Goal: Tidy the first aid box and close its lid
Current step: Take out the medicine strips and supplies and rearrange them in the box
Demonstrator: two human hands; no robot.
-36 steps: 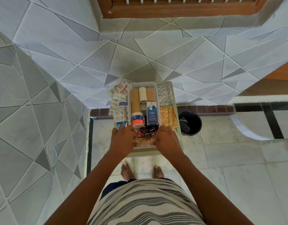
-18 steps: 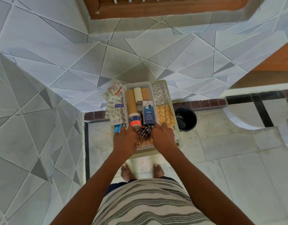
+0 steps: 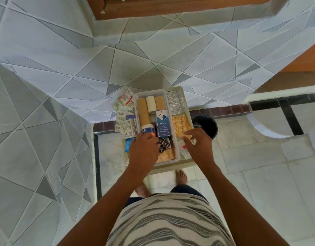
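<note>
Head view is showing the clear plastic first aid box (image 3: 137, 96) sitting open on a pale tray at the edge of a tiled ledge, with no lid visible anywhere. Inside are lying tan and white bandage rolls (image 3: 150, 103), a white-and-blue carton (image 3: 163, 125) and a white bottle with a blue label and orange cap (image 3: 147, 130). Silver foil blister strips (image 3: 125, 121) are spilling out on the left side, silver and gold foil strips (image 3: 179, 115) are resting on the right, outside the box wall. Left hand (image 3: 143, 153) is curling down over the near-left corner, fingers bent onto the bottle end and dark blister packs (image 3: 164, 144) — whether it is actually pinching anything I cannot tell. Right hand (image 3: 199, 144) is hovering just right of the box, fingers spread apart and empty, tips over a small white sachet with a red mark (image 3: 183, 147). Judging the step as gathering loose packets: best to pick the sachet flat, stack the strips in neat bundles, and lay them into free gaps so nothing is sticking above the rim — otherwise the lid is likely going to jam.
</note>
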